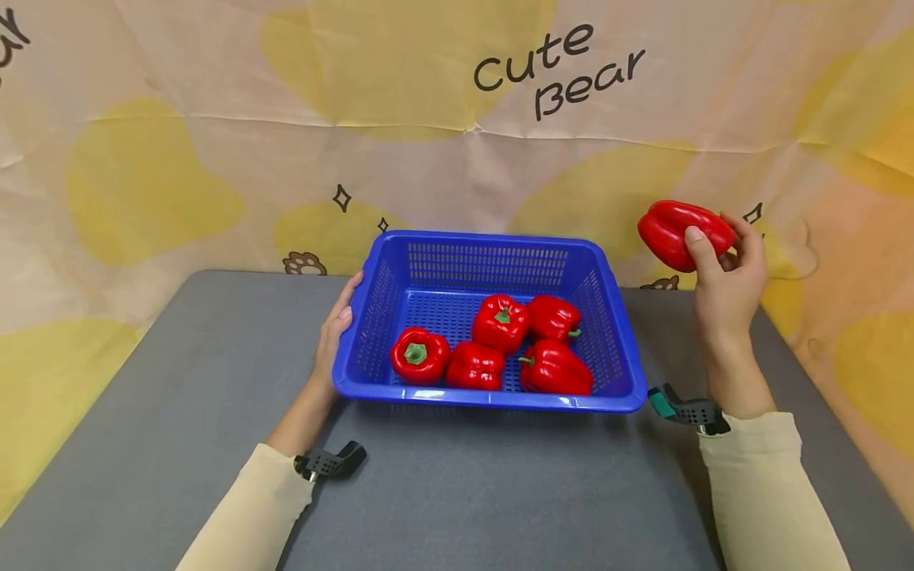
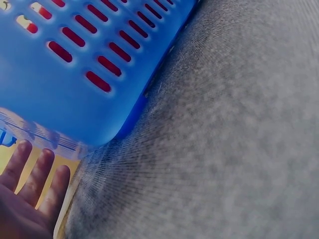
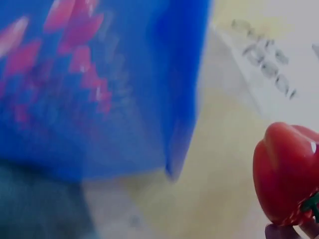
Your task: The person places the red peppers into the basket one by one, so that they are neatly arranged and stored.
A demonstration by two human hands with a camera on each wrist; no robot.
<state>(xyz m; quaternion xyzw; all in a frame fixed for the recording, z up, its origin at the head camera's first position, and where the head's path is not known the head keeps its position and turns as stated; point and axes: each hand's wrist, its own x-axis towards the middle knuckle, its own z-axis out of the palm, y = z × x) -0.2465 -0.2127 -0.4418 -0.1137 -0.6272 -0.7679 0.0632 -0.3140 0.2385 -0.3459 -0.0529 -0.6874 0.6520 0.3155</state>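
Observation:
My right hand (image 1: 730,297) grips a red bell pepper (image 1: 671,234) between thumb and fingers, raised to the right of a blue plastic basket (image 1: 493,400). In the right wrist view this bell pepper (image 3: 284,169) shows its green stem, with only fingertips below it. My left hand (image 1: 331,341) rests against the basket's left side. Its fingers look straight and spread in the left wrist view, beside the basket wall (image 2: 60,104). Inside the basket lie several red bell peppers (image 1: 474,366), mostly toward the near side and the right.
A grey table (image 1: 457,492) carries the basket near its far edge. Behind hangs a patterned cloth (image 1: 428,71) with yellow blotches and the words "cute Bear". Each wrist wears a dark camera mount (image 1: 332,460).

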